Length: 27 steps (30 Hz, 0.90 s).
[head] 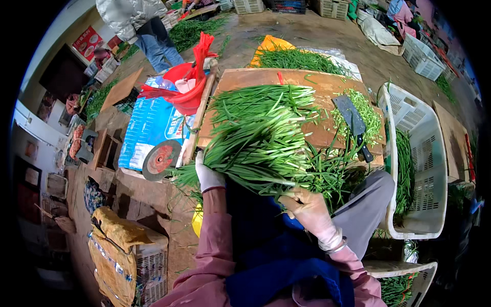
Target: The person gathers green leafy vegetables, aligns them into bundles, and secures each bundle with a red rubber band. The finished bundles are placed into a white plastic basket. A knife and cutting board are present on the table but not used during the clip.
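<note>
A thick heap of garlic chives (261,142) lies across a wooden board (234,78), leaves to the left and pale stem ends to the right. My left hand (209,174), in a white glove, grips the leaf side at the near left edge; its fingers are partly hidden under the leaves. With a thin glove on, my right hand (312,215) pinches the stem ends of a few chives at the near side, above my lap. A cleaver (351,117) with a black handle rests on chopped stem ends (362,103) at the board's right.
Left of the board, a red plastic basket (188,92) with red ties stands on a blue printed box (149,122), near a round disc (161,159). A white crate (425,169) holding chives stands at the right. Beyond the board lie more chives (299,60); a person (134,27) stands at far left.
</note>
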### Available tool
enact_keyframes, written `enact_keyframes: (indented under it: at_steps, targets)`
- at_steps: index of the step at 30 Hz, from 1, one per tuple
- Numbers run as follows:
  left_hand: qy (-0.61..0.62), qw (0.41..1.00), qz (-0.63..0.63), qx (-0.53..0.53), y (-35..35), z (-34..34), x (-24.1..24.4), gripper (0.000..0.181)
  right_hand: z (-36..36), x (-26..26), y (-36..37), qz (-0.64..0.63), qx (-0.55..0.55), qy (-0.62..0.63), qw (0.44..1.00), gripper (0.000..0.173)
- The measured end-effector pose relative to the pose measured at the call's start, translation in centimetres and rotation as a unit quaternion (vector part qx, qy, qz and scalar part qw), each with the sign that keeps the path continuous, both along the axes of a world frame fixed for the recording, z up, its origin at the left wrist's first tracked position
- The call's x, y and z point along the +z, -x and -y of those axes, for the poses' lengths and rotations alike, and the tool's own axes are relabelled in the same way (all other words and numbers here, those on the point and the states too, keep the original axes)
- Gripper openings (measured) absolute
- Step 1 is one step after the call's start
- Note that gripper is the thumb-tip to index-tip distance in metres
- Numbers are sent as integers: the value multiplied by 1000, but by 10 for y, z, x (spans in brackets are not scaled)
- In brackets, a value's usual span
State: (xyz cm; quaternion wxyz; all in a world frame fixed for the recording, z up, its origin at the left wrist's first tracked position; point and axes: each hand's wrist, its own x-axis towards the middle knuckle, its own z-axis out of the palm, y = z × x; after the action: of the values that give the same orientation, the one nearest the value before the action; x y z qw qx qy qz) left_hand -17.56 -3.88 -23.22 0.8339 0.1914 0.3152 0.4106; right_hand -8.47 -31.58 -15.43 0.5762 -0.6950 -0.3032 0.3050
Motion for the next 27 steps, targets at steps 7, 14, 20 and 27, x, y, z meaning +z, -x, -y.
enact_keyframes:
  at_steps: [7,14,20,27]
  targets:
    - [5,1000,22,-4,4,-8,-12,52,60,16,-30,-46,-144,-100,983,14]
    - [-35,999,38,-15,2,-9,-15,50,-39,-3,-64,150,-51,-54,986,22]
    - [-8,1000,13,18,13,-12,-12,46,-10,-5,-61,-253,-73,-268,927,19]
    - [-2,1000,22,6,2,-2,-10,46,114,-21,-88,0,-75,67,995,23]
